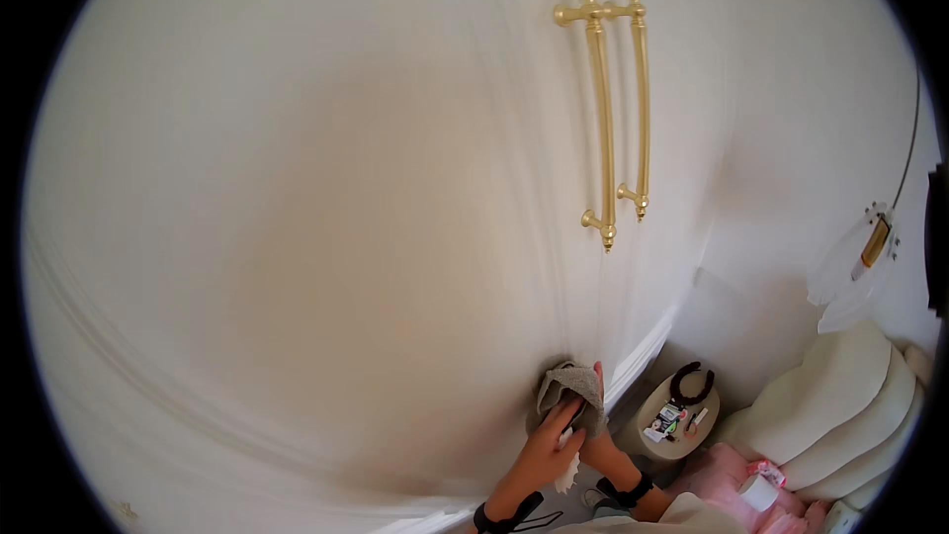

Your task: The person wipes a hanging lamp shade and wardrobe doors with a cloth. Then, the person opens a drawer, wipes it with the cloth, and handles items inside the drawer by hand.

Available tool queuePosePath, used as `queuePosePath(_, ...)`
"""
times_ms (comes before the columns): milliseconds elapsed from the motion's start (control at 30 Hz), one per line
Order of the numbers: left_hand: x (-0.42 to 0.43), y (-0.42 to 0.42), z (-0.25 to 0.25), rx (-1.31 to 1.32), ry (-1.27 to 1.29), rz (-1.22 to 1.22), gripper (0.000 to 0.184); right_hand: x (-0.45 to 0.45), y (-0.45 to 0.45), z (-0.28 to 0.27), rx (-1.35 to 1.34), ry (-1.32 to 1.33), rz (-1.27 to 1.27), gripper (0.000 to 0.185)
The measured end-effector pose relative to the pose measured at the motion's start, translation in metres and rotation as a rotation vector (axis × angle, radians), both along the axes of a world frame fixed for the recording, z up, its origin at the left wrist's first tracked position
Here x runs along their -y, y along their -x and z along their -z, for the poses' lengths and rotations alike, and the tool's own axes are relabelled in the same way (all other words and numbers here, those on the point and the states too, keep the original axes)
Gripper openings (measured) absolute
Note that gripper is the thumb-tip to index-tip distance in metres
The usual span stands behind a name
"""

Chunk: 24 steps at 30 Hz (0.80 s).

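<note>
Low by the seam of the white doors, a grey-brown cloth is bunched up in front of me. My right hand is behind and under the cloth and grips it, with a fingertip showing past its right edge. My left hand is closed against the front of the cloth, around a small thing with a dark top and a pale body. The fingers hide most of that thing. Both wrists wear black bands. Above the hands, two long gold door handles are mounted upright on the doors.
A round cream stool at lower right carries a dark headband and several small items. Beside it are a cream channelled seat and pink fabric with a white roll. A translucent pendant lamp hangs on the right.
</note>
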State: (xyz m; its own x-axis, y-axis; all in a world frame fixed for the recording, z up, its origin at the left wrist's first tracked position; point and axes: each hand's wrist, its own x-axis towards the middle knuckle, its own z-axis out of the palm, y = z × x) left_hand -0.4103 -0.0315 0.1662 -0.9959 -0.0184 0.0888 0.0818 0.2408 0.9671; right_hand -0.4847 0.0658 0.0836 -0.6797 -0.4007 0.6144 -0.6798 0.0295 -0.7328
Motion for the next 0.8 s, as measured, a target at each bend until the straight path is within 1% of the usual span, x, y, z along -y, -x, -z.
queuePosePath(100, -0.002, 0.008, -0.001, -0.099, 0.036, -0.046, 0.051, 0.004, 0.03, -0.014, -0.127, 0.165, 0.062, 0.069)
queuePosePath(133, -0.002, 0.004, -0.004, -0.114, 0.034, -0.079, 0.053, 0.006, 0.034, -0.02, -0.195, 0.102, 0.086, 0.066)
queuePosePath(200, 0.004, -0.012, -0.018, -0.041, -0.023, -0.128, 0.05, 0.015, 0.036, -0.036, -0.358, 0.009, 0.112, 0.06)
queuePosePath(233, 0.009, -0.02, -0.022, -0.017, -0.047, -0.155, 0.049, 0.023, 0.031, -0.041, -0.403, 0.057, 0.13, 0.05)
queuePosePath(300, 0.016, -0.037, -0.023, -0.158, 0.113, -0.199, 0.05, 0.048, 0.023, -0.038, -0.36, 0.272, 0.197, 0.045)
queuePosePath(333, 0.019, -0.045, -0.022, -0.217, 0.206, -0.227, 0.051, 0.059, 0.017, -0.035, -0.278, 0.387, 0.174, 0.041)
queuePosePath(367, 0.022, -0.056, -0.021, -0.173, 0.188, -0.249, 0.053, 0.07, 0.012, -0.032, -0.202, 0.51, 0.149, 0.037)
queuePosePath(400, 0.023, -0.066, -0.018, -0.128, 0.166, -0.268, 0.055, 0.078, 0.006, -0.031, -0.223, 0.55, 0.154, 0.037)
queuePosePath(433, 0.024, -0.076, -0.017, -0.084, 0.139, -0.285, 0.057, 0.091, 0.0, -0.039, -0.335, 0.535, 0.156, 0.038)
queuePosePath(467, 0.024, -0.088, -0.017, -0.092, 0.12, -0.348, 0.059, 0.1, -0.01, -0.041, -0.456, 0.517, 0.175, 0.038)
queuePosePath(533, 0.023, -0.103, 0.001, -0.106, 0.0, -0.493, 0.059, 0.117, -0.03, -0.045, -0.655, 0.49, 0.173, 0.039)
queuePosePath(600, 0.025, -0.118, 0.01, -0.127, -0.073, -0.639, 0.058, 0.129, -0.049, -0.042, -0.753, 0.485, 0.146, 0.04)
queuePosePath(667, 0.031, -0.14, 0.013, -0.155, -0.1, -0.785, 0.057, 0.143, -0.075, -0.04, -0.75, 0.469, 0.107, 0.043)
queuePosePath(767, 0.043, -0.162, 0.013, -0.111, -0.052, -0.856, 0.061, 0.159, -0.097, -0.037, -0.751, 0.42, 0.105, 0.042)
queuePosePath(800, 0.028, -0.152, 0.003, -0.09, -0.061, -0.88, 0.063, 0.144, -0.089, -0.042, -0.7, 0.408, 0.07, 0.041)
